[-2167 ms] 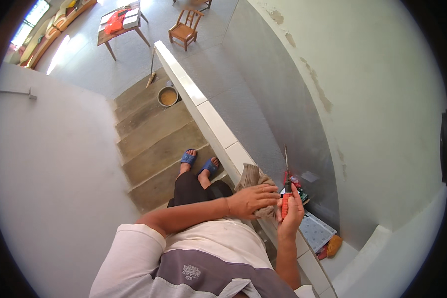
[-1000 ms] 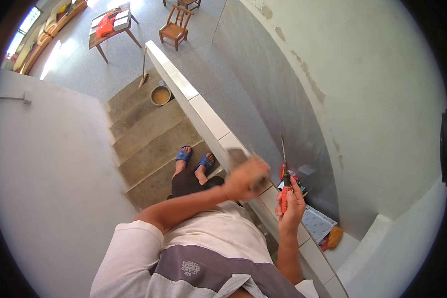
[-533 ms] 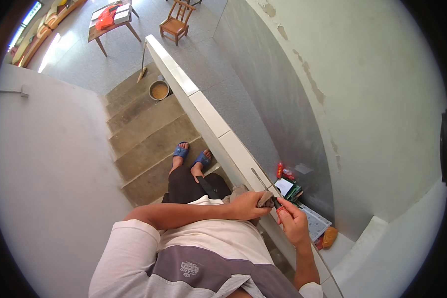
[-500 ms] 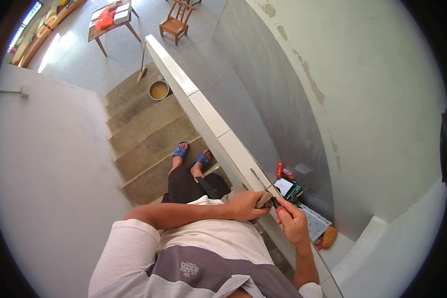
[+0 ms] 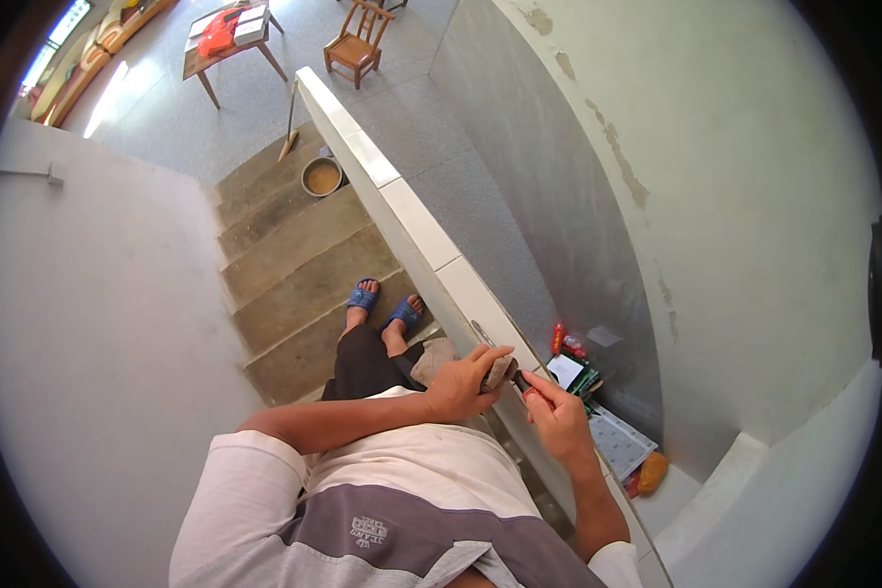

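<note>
My left hand is closed round a grey-brown cloth, part of which hangs on the side of my legs. A bunched fold of it pokes out by the thumb and forefinger. The cloth is wrapped about the shaft of a screwdriver, whose metal end shows beyond my left fingers. My right hand grips its red and black handle. Both hands are together over the white-tiled top of a low wall. The middle of the shaft is hidden by cloth and fingers.
Concrete steps descend ahead, with my sandalled feet on them. A round basin with brownish contents sits on a step. Beyond the wall lie boxes, a red bottle and an orange bag. A table and wooden chair stand farther off.
Both hands have shifted slightly left and forward. My left hand and the cloth now cover more of the screwdriver's shaft, so less metal shows. My left fingers have stretched forward along it.
</note>
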A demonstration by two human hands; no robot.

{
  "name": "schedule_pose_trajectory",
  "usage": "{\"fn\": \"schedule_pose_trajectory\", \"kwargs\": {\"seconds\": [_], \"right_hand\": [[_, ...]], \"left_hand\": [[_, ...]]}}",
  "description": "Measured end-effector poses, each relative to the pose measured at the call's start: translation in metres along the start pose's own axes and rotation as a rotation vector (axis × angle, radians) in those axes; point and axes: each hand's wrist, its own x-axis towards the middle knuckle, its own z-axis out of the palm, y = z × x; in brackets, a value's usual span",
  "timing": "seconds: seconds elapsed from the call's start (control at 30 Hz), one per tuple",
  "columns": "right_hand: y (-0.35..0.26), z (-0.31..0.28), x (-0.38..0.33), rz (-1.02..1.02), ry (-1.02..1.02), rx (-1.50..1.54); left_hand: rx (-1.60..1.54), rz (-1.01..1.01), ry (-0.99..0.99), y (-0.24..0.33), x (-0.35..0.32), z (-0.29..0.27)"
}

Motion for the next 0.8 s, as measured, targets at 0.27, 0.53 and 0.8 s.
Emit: {"fn": "schedule_pose_trajectory", "kwargs": {"seconds": [0.27,0.53,0.8], "right_hand": [[-0.007,0.013,-0.001,-0.042,0.05,-0.115],[-0.014,0.013,-0.003,-0.032,0.041,-0.179],[-0.003,0.018,0.004,-0.147,0.077,-0.16]], "left_hand": [[0.036,-0.027,-0.004,-0.011,0.002,-0.001],[-0.018,-0.01,0.017,-0.014,0.002,-0.002],[-0.023,0.018,0.027,-0.019,0.007,0.0]]}}
